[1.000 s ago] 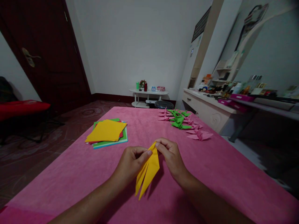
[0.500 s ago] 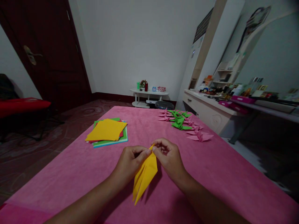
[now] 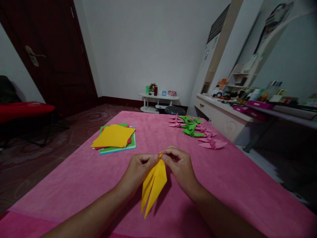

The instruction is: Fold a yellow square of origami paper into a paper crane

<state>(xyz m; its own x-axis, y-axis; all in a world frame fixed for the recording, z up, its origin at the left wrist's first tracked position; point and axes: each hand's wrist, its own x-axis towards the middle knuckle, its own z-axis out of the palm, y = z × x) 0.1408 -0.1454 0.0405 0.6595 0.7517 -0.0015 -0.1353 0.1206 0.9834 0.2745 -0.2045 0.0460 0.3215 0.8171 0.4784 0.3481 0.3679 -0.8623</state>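
Note:
A folded yellow paper piece (image 3: 153, 183) with two long pointed flaps hangs toward me above the pink table cloth (image 3: 74, 185). My left hand (image 3: 138, 172) pinches its upper left edge with the fingers closed. My right hand (image 3: 179, 167) pinches the top tip from the right, fingers curled. The two hands meet at the tip of the paper.
A stack of coloured paper sheets (image 3: 114, 138), yellow on top, lies at the table's left. Several folded pink and green paper cranes (image 3: 195, 130) lie at the far right. A dresser (image 3: 223, 115) stands to the right, a small white table (image 3: 158, 100) at the back wall, a dark door (image 3: 49, 56) at the left.
My fingers have shifted slightly along the tip of the yellow paper, and its flaps have swung a little lower. The camera has drifted slightly.

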